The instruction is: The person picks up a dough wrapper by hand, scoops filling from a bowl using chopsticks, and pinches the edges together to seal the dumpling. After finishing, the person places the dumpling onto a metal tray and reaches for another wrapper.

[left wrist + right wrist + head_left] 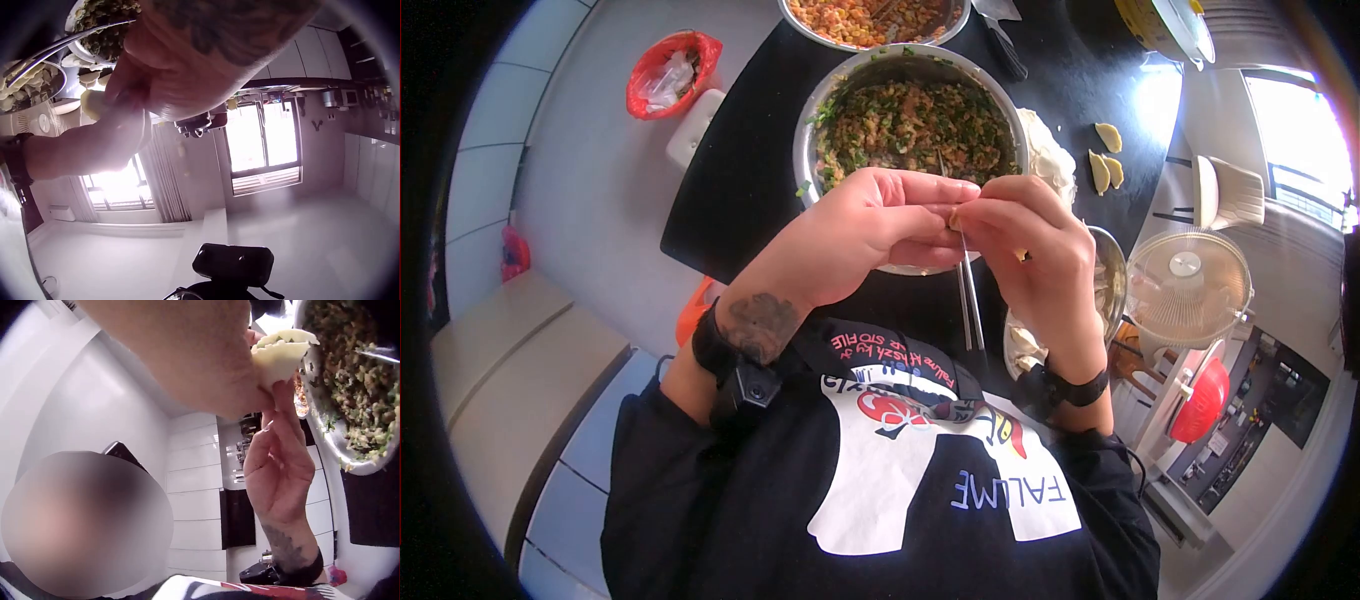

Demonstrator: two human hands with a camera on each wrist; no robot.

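Observation:
Over the near rim of a metal bowl of green-flecked filling, my two hands meet at the fingertips. Between them is a dumpling, a pale wrapper folded over filling, its upper edge parted in the right wrist view. My left hand holds it from one side. Fingers of my right hand pinch it from the other. The head view hides most of the dumpling behind the fingers. A pair of metal chopsticks leans from the bowl toward my body, passing beneath the hands.
Three folded dumplings lie on the black table at the right. White dough wrappers are heaped beside the bowl. Behind it stand another bowl of orange filling and a black-handled knife. A red-lined bin is off the left edge.

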